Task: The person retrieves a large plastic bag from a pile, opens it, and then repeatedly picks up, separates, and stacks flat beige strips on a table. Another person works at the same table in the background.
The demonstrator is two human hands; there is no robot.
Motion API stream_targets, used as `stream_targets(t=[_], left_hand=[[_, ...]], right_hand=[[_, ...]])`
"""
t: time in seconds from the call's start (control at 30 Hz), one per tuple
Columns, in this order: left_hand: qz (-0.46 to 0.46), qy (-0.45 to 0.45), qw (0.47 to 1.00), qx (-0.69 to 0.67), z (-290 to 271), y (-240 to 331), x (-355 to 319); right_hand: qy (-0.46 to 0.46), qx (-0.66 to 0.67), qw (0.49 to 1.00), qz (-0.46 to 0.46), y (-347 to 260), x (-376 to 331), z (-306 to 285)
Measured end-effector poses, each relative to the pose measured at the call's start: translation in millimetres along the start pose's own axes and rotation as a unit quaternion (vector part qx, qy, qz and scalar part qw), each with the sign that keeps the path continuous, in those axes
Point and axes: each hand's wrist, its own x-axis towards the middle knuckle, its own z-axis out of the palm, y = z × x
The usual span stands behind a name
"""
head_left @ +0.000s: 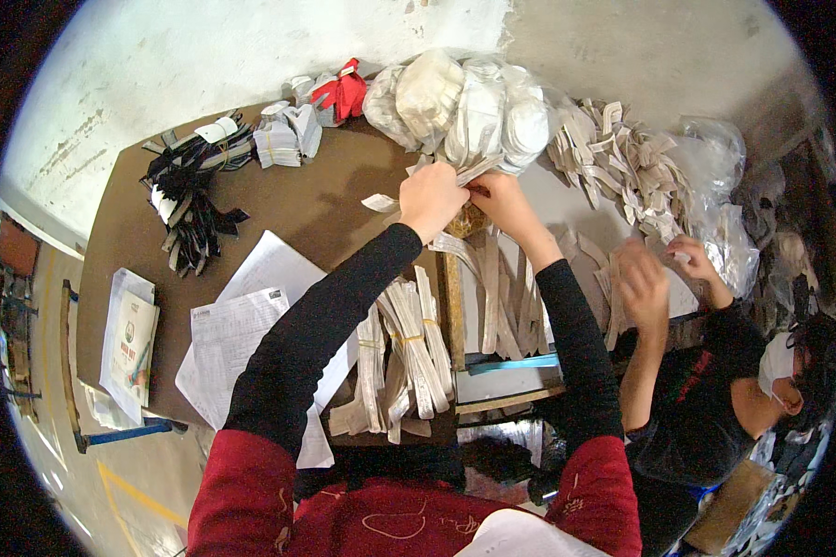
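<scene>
My left hand (430,200) is closed around a small bunch of beige fabric strips (478,170), whose ends stick out on both sides of the fist. Right beside it, my right hand (508,206) has its fingertips pinched together against the bunch; what they grip is too small to make out. Just below the hands is a tangle of thin yellowish-brown bands (467,223), partly covered by my right hand. Nearer to me lie several bundles of beige strips (404,343), held with yellowish bands. Loose strips (502,288) drape over the grey surface beneath my right forearm.
Paper sheets (237,330) and a booklet (132,343) lie left on the brown table (325,186). Dark strips (195,200), pale bundles (286,135), a red cloth (346,91), bagged white goods (478,107) and a strip heap (613,153) line the back. A co-worker's hands (645,283) are at right.
</scene>
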Motion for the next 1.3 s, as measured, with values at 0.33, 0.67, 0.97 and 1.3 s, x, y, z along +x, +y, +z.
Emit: stream_targets(t=[0.33, 0.67, 0.97, 1.3], left_hand=[[-0.065, 0.003, 0.916, -0.395, 32, -34, 14], [-0.051, 0.019, 0.915, -0.4, 31, -30, 11], [-0.048, 0.046, 0.928, -0.366, 13, -53, 16], [0.006, -0.096, 0.99, -0.1, -2, -30, 25]], right_hand=[[0.014, 0.035, 0.999, 0.006, -11, -1, -6], [0.014, -0.066, 0.996, -0.057, 1, -1, -2], [0.028, 0.052, 0.998, 0.033, 9, -12, -9], [0.024, -0.115, 0.985, -0.123, -1, -11, -1]])
